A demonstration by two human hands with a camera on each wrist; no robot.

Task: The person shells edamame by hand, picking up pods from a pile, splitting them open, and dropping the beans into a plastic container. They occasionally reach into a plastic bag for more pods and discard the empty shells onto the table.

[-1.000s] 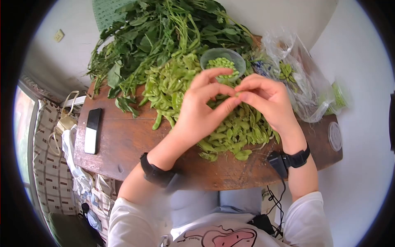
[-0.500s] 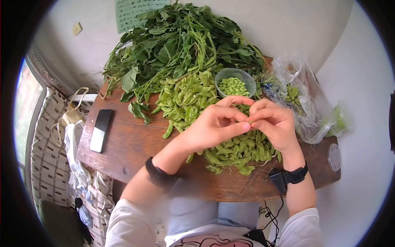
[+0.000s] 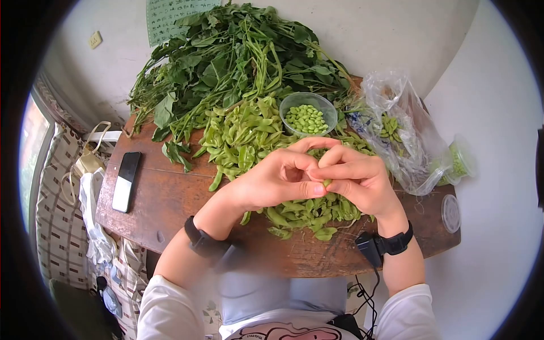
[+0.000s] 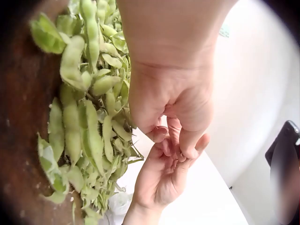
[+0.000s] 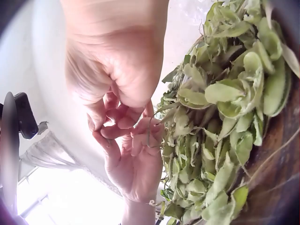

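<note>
In the head view both hands meet above the near pile, fingertips together. My left hand point(image 3: 277, 177) and right hand point(image 3: 360, 177) pinch a small green bean pod point(image 3: 327, 182), mostly covered by the fingers. Beyond them stands a clear plastic bowl point(image 3: 291, 103) holding shelled green beans point(image 3: 307, 118). Plump whole pods point(image 3: 241, 127) lie heaped to its left. Below the hands spreads a pile of flatter pods point(image 3: 309, 218); the right wrist view shows split, empty shells point(image 5: 229, 93) there. Whole pods point(image 4: 72, 126) fill the left side of the left wrist view.
Leafy bean stalks point(image 3: 226, 62) are piled along the wall at the back. A clear plastic bag point(image 3: 405, 153) and a tub of green beans point(image 3: 462, 161) sit to the right, near a round lid point(image 3: 451, 213). A phone point(image 3: 126, 182) lies on the wooden table point(image 3: 170, 195) at left.
Both hands have come back from the bowl's near edge toward the body, leaving the bowl in fuller view. The fingertips keep together on the pod. The head view has shifted too.
</note>
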